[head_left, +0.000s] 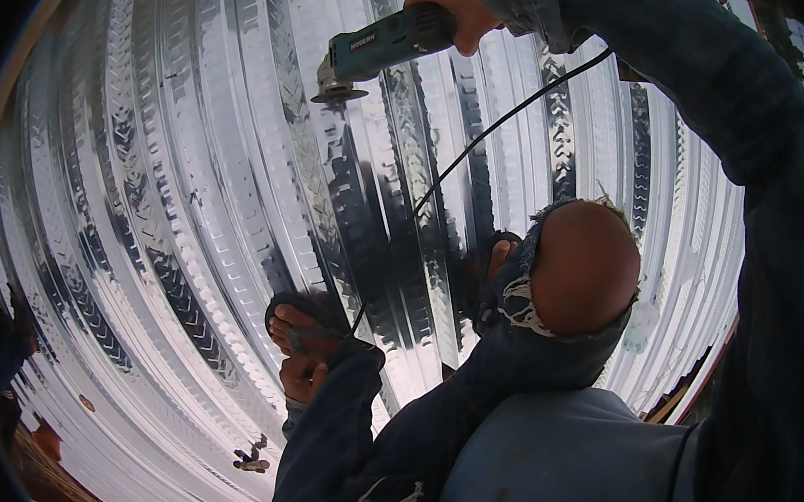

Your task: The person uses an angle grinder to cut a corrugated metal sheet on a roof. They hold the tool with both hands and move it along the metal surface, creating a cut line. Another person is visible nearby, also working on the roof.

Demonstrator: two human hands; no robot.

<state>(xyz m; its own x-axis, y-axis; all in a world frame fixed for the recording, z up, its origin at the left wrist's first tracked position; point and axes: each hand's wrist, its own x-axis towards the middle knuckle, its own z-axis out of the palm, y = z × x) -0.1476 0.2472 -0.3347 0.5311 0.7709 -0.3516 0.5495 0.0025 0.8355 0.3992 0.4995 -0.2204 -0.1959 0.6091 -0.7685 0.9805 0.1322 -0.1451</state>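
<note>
My right hand (453, 2) is stretched out at the top of the view and grips the rear of a teal angle grinder (383, 44). Its disc (338, 95) points down, close above the shiny ribbed metal decking (188, 163). A black cord (491, 129) runs from the grinder back toward my left sleeve. My left hand (303, 377) rests low beside my sandalled foot (303, 324) with its fingers curled. Whether it holds the cord I cannot tell. My bare knee (584, 269) shows through torn blue jeans.
The decking runs in long ridges and embossed grooves across the whole view. A second sandalled foot (501, 251) stands behind my knee. A small dark object (251, 457) lies on the sheet at the lower left. Reddish ground and a sheet edge (44, 454) lie at the bottom left.
</note>
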